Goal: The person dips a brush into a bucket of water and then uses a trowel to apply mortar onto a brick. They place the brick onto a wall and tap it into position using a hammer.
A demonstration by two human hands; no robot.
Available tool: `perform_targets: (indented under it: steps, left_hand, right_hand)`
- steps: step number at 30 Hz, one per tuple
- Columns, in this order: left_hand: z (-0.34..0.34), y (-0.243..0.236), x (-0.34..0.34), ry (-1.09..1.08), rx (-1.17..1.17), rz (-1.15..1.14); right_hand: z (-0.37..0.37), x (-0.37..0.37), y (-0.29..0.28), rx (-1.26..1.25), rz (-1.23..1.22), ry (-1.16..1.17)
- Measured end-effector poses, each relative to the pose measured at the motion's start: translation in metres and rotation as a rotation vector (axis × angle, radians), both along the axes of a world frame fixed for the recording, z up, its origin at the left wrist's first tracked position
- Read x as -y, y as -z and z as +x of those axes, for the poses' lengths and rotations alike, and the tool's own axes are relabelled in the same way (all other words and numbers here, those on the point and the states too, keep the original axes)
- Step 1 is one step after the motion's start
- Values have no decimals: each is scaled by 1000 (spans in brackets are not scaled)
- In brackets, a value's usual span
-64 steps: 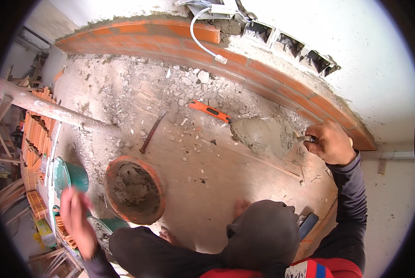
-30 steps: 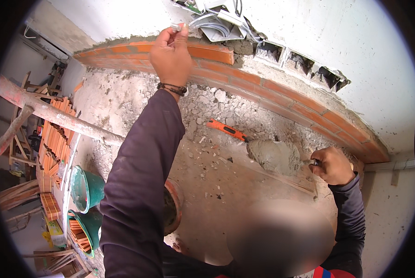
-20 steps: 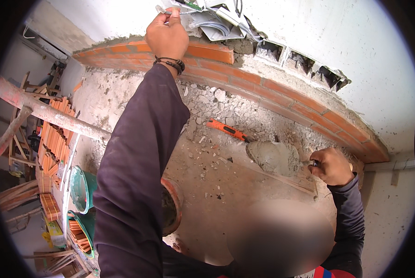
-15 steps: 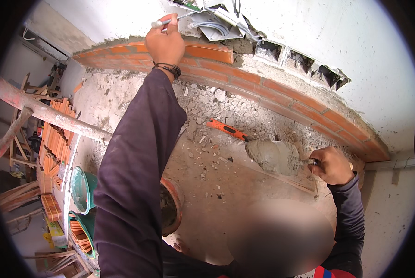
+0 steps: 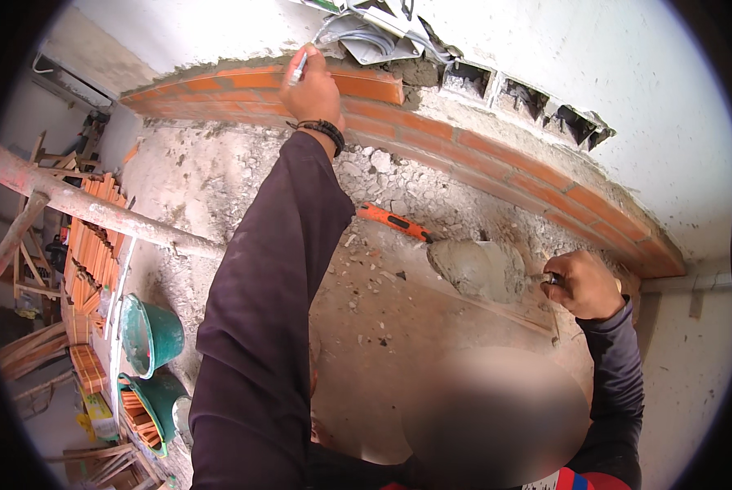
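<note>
My left hand (image 5: 312, 91), with a dark beaded bracelet at the wrist, is raised to the wall over the top of the low brick course. Its fingers are closed on the pale end of a grey cable (image 5: 300, 67), which runs up to a coil in an opened white box (image 5: 374, 42). At the right, my right hand (image 5: 585, 284) is wrapped around the handle of a trowel (image 5: 555, 279). Wet grey mortar (image 5: 482, 271) covers the trowel's blade, held low over the floor. An orange-handled tool (image 5: 394, 222) lies just beyond the mortar, its far end hidden by it.
Orange brickwork (image 5: 505, 175) runs along the wall's foot, with rubble (image 5: 378, 167) before it. Open box recesses (image 5: 522, 100) sit in the white wall. Leftward are a slanting pole (image 5: 96, 204), a green bucket (image 5: 160, 336), another bucket holding bricks (image 5: 166, 404) and stacked bricks (image 5: 96, 237).
My left hand has shifted right and slightly down with the cable, whose end now points more downward. My right hand and the trowel have hardly moved. My left sleeve now hides most of a mortar bucket.
</note>
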State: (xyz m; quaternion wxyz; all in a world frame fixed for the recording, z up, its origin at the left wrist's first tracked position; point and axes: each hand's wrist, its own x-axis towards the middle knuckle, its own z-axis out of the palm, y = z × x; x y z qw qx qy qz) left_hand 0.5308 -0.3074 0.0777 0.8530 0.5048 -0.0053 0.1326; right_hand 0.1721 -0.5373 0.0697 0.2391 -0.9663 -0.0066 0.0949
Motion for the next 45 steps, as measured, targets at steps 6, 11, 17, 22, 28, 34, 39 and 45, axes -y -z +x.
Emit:
perform_targets:
  steps: [6,11,17,22,28,34,39,45]
  left_hand:
    - [18,1,3,-25,-64,-18]
    - [2,9,1,43,-121,-78]
    - [-13,16,-7,27,-61,-5]
    - [-28,18,-21,88,-54,16]
    - [-94,6,-84,200,-172,297]
    - [-211,-50,-218,533,-136,847]
    - [-302,-86,-277,618,-199,1198]
    - [-357,-88,-294,710,-172,1173]
  right_hand:
    - [2,-5,-2,-14,-4,-5]
    - [-1,-1,0,-12,-8,-10]
    - [0,-2,-7,-45,-15,14]
    - [6,-4,-16,-42,-60,-5]
    - [21,-12,-44,-64,-151,-13]
    - [47,-30,-89,-140,70,-105]
    - [115,6,-76,-369,400,-214]
    - [163,36,-52,-237,1,203]
